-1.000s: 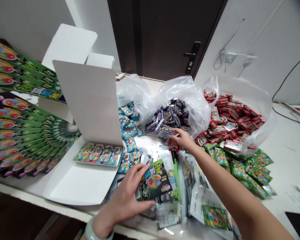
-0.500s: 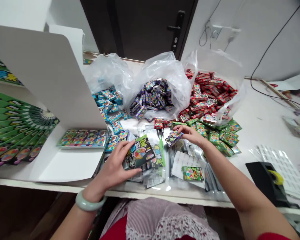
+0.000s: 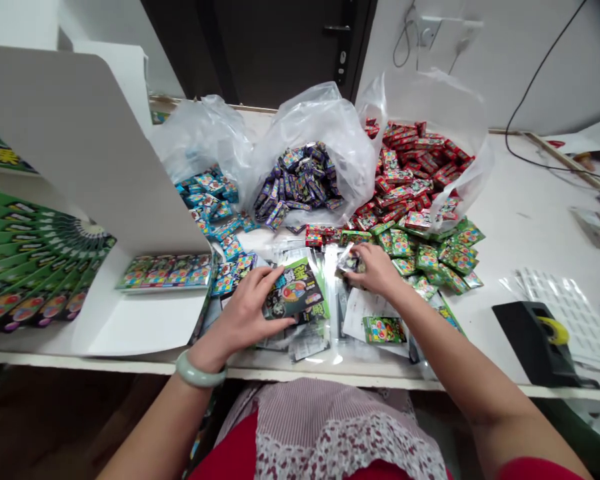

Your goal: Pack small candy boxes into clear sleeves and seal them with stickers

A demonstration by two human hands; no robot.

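Note:
My left hand (image 3: 247,310) grips a dark green-and-black printed pouch (image 3: 295,297) lying on a stack of clear flat bags (image 3: 310,340) near the table's front edge. My right hand (image 3: 375,267) is closed on a small purple packet (image 3: 349,261) just right of the pouch, above a white card (image 3: 363,313). Behind stand three open plastic bags: blue packets (image 3: 210,193), purple packets (image 3: 300,180) and red packets (image 3: 415,167). Loose green packets (image 3: 430,257) lie in front of the red ones.
A white folded cardboard display (image 3: 90,167) stands open at left with a row of packets (image 3: 167,272) at its fold. Green printed cards (image 3: 30,267) fan out at far left. A black tape dispenser (image 3: 535,343) and a sticker sheet (image 3: 565,313) lie at right.
My right hand pulled back from the purple bag with a small purple packet and brought it beside the pouch. My left hand kept holding the pouch. The view tilted down.

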